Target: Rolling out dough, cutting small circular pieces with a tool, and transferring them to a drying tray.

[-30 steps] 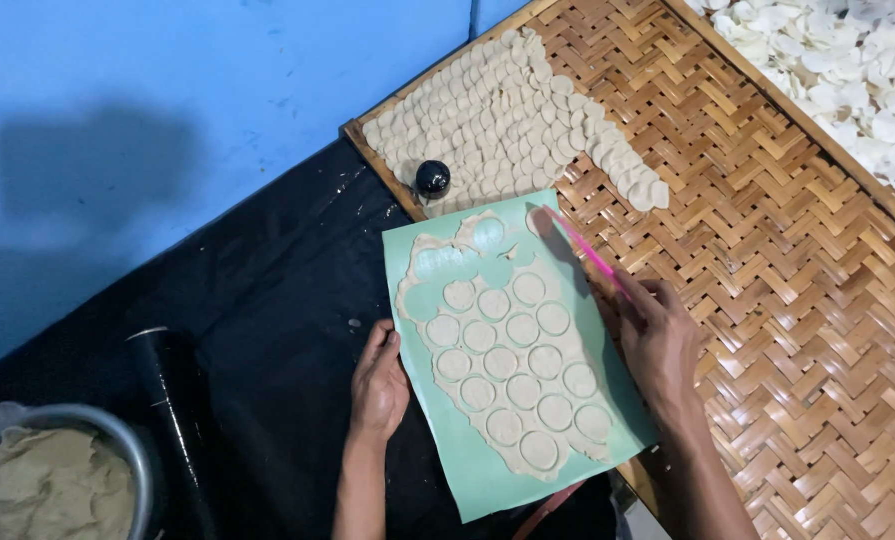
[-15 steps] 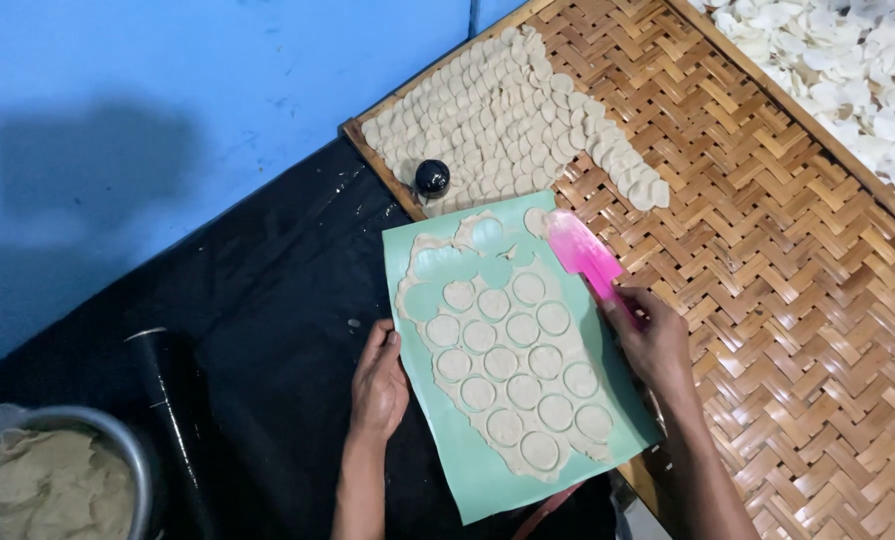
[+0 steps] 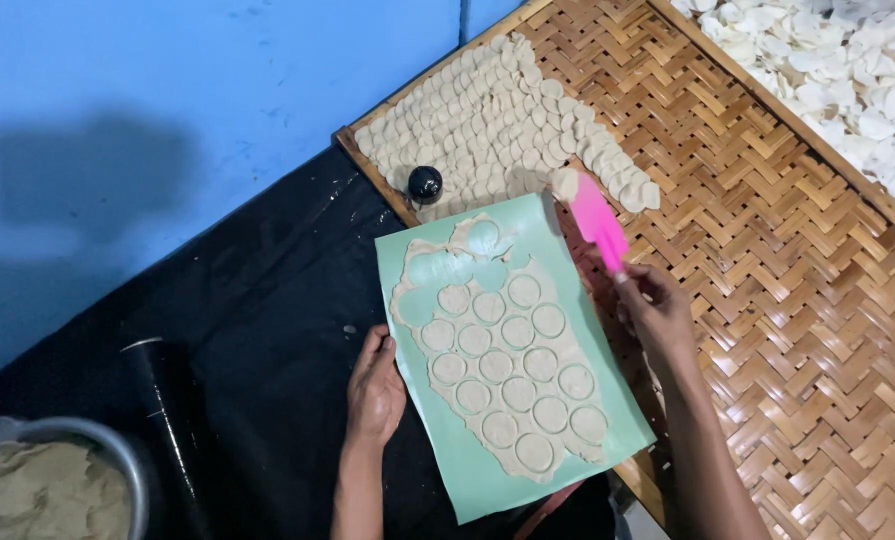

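Observation:
A pale green mat (image 3: 468,470) lies on a black sheet, with a flat sheet of dough (image 3: 513,375) on it cut into several round discs. My left hand (image 3: 376,385) rests flat on the mat's left edge. In my right hand (image 3: 656,305) I grip a pink spatula (image 3: 598,220), its blade carrying one dough disc (image 3: 566,183) over the woven bamboo tray (image 3: 768,260). Rows of overlapping dough discs (image 3: 498,120) cover the tray's upper left part.
A small black round cutter (image 3: 426,184) sits on the tray's corner. A black rolling pin (image 3: 168,420) lies at the left, and a metal bowl of dough (image 3: 48,490) is at the bottom left. A second tray with white pieces (image 3: 848,60) is at the upper right.
My right hand has lifted the pink spatula off the mat's top right corner and moved it right and up over the bamboo tray with a disc on it. The left hand stays put.

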